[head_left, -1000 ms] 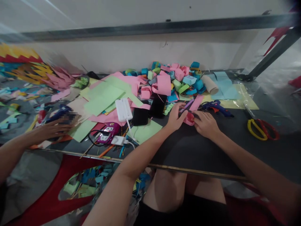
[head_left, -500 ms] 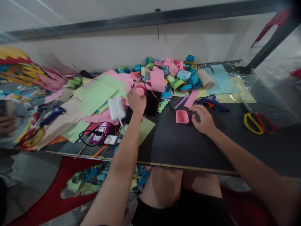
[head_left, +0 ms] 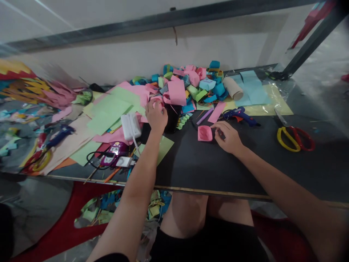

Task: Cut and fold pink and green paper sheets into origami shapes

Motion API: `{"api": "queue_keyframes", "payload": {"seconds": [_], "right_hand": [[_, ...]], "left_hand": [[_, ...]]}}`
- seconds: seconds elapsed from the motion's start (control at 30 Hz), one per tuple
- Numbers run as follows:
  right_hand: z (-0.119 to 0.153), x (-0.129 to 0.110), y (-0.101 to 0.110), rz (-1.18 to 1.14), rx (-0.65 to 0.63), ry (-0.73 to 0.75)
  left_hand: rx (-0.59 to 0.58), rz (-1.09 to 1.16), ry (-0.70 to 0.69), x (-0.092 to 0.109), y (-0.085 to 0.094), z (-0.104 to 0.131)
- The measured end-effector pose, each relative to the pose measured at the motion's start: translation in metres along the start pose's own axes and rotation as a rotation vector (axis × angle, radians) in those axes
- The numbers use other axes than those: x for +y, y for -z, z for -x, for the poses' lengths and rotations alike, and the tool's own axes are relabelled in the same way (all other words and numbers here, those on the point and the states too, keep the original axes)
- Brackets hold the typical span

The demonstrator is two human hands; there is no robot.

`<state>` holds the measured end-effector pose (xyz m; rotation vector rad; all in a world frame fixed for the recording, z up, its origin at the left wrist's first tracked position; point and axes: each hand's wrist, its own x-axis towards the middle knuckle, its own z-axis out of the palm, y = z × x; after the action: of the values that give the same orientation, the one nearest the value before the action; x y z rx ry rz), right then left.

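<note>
My left hand (head_left: 157, 115) reaches to the front of the paper heap, its fingers closed around a small pink paper piece (head_left: 156, 99), partly hidden by them. On the dark tabletop sits a small open pink paper box (head_left: 205, 133), its hollow facing up. Just right of it rests my right hand (head_left: 227, 137), holding nothing, with the fingers bent and a gap between thumb and forefinger. The forefinger's tip is close to the box's corner; whether it touches, I cannot tell. Behind my left hand lies a dark phone-like slab (head_left: 172, 119).
Folded paper pieces (head_left: 207, 84) are heaped against the wall, beside a cardboard tube (head_left: 233, 88). A blue glue gun (head_left: 240, 115) and scissors (head_left: 296, 139) lie right. Left are green sheets (head_left: 111, 109), a white power bank (head_left: 131, 126) and a purple device (head_left: 113, 153).
The view has shifted slightly, so the table things appear a little farther left. Both hands keep nearly the same places beside the pink pieces. A blurred hand at the far left is gone from view.
</note>
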<state>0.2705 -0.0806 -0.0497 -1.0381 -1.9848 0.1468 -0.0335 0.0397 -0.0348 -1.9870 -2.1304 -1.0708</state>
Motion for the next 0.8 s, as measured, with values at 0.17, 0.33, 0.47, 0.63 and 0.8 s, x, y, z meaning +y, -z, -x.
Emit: {"api": "queue_keyframes", "payload": {"seconds": [0.17, 0.33, 0.47, 0.63, 0.8], "right_hand": [[0.0, 0.004, 0.0, -0.06, -0.021, -0.07], [0.002, 0.004, 0.001, -0.119, -0.195, 0.045], [0.003, 0.004, 0.001, -0.064, -0.305, 0.047], [0.004, 0.006, -0.002, -0.038, -0.279, 0.031], [0.005, 0.008, -0.006, 0.01, -0.203, 0.011]], "left_hand": [[-0.129, 0.136, -0.044, 0.018, -0.023, -0.024], [-0.175, 0.152, 0.075, 0.035, -0.035, -0.058], [-0.107, 0.117, 0.129, 0.055, -0.037, -0.061], [-0.055, 0.141, -0.094, 0.082, -0.033, -0.017], [-0.312, 0.391, -0.617, 0.089, -0.008, 0.066]]}}
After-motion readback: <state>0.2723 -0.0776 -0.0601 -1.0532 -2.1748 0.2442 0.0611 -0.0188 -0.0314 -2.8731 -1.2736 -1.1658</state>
